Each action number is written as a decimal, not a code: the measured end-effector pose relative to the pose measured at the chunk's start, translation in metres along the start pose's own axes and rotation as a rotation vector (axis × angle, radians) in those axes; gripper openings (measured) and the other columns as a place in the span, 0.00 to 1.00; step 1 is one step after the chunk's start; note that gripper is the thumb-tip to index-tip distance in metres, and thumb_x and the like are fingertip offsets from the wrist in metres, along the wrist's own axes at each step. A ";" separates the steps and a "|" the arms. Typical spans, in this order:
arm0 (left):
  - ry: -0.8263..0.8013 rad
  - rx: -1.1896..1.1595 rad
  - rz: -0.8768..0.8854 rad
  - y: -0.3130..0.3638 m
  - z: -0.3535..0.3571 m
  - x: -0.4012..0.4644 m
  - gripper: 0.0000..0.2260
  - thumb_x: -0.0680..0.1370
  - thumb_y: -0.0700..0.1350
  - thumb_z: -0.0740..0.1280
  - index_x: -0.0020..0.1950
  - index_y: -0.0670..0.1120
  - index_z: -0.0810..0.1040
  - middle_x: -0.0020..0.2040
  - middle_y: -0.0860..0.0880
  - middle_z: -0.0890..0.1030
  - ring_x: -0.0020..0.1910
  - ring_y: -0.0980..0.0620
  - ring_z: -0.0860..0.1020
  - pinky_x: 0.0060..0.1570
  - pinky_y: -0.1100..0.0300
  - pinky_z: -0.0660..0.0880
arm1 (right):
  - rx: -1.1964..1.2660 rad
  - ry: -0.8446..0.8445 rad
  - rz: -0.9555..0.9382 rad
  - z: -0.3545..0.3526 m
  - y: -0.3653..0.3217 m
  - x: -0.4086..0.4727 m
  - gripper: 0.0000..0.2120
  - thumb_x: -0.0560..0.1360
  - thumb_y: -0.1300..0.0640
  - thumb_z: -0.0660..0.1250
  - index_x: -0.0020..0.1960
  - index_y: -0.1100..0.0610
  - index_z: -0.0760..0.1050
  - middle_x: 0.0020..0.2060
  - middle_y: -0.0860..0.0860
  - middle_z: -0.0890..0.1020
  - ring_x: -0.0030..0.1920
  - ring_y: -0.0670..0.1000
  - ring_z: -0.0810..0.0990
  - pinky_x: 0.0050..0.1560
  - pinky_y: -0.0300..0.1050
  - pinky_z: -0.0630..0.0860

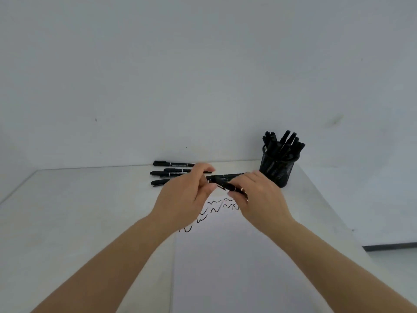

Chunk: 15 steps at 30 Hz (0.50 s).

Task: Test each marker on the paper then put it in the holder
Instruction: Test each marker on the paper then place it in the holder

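A black marker (228, 185) is held above the far end of the paper (237, 263), uncapped, its thin tip bared. The white sheet lies at the table's near edge, with wavy black scribbles (212, 210) across its far end. More black markers (171, 172) lie flat along the far edge. A black mesh holder (276, 169), crowded with upright markers, stands at the far right corner.

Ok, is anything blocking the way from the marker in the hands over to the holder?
Nothing visible does. The marker, held by the right hand, sits just left of the mesh holder, with only bare table between. The holder is already crowded with markers, so a gap may be tight.
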<state>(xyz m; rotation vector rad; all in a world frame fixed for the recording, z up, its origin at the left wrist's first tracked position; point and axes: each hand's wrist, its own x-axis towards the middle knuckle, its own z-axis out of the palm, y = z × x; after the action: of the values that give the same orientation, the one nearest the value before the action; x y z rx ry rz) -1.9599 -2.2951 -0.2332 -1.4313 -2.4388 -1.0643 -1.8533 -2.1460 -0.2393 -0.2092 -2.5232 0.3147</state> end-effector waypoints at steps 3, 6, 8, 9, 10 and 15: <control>-0.052 0.050 -0.029 -0.010 0.007 0.022 0.10 0.78 0.51 0.59 0.59 0.54 0.68 0.39 0.60 0.76 0.41 0.57 0.75 0.39 0.60 0.68 | 0.146 0.078 0.238 -0.025 0.032 0.014 0.05 0.73 0.57 0.67 0.48 0.55 0.74 0.39 0.47 0.80 0.43 0.50 0.77 0.44 0.42 0.70; -0.122 0.145 -0.107 -0.029 0.020 0.044 0.08 0.78 0.50 0.61 0.56 0.52 0.71 0.44 0.59 0.75 0.46 0.56 0.75 0.42 0.59 0.69 | 0.308 0.237 0.403 -0.050 0.061 0.030 0.10 0.72 0.57 0.68 0.50 0.52 0.69 0.39 0.44 0.79 0.42 0.49 0.79 0.43 0.41 0.70; -0.150 0.212 -0.126 -0.041 0.029 0.053 0.08 0.77 0.49 0.62 0.56 0.51 0.73 0.49 0.56 0.76 0.51 0.54 0.75 0.48 0.56 0.72 | 0.382 0.325 0.451 -0.063 0.076 0.039 0.16 0.71 0.58 0.68 0.54 0.48 0.67 0.42 0.44 0.80 0.42 0.44 0.80 0.42 0.41 0.72; -0.179 0.256 -0.131 -0.047 0.033 0.056 0.10 0.77 0.50 0.62 0.57 0.51 0.73 0.52 0.55 0.76 0.53 0.53 0.74 0.50 0.56 0.73 | 0.407 0.359 0.459 -0.067 0.081 0.043 0.19 0.71 0.59 0.68 0.56 0.45 0.65 0.43 0.43 0.80 0.40 0.40 0.80 0.40 0.38 0.73; -0.207 0.302 -0.134 -0.052 0.037 0.058 0.11 0.77 0.51 0.61 0.58 0.51 0.73 0.54 0.54 0.75 0.55 0.53 0.73 0.51 0.56 0.72 | 0.421 0.387 0.463 -0.070 0.086 0.046 0.21 0.71 0.60 0.68 0.58 0.44 0.64 0.43 0.43 0.80 0.39 0.37 0.79 0.38 0.34 0.72; -0.281 0.445 -0.126 -0.063 0.055 0.066 0.14 0.78 0.54 0.60 0.61 0.51 0.71 0.58 0.53 0.73 0.60 0.52 0.69 0.52 0.56 0.72 | 0.425 0.422 0.467 -0.065 0.101 0.055 0.29 0.71 0.62 0.67 0.65 0.44 0.59 0.45 0.45 0.79 0.36 0.39 0.79 0.38 0.37 0.73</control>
<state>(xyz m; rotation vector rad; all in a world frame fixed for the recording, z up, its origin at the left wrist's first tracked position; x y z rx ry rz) -2.0339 -2.2325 -0.2784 -1.3613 -2.7519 -0.3073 -1.8535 -2.0255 -0.1849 -0.6225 -1.9167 0.8787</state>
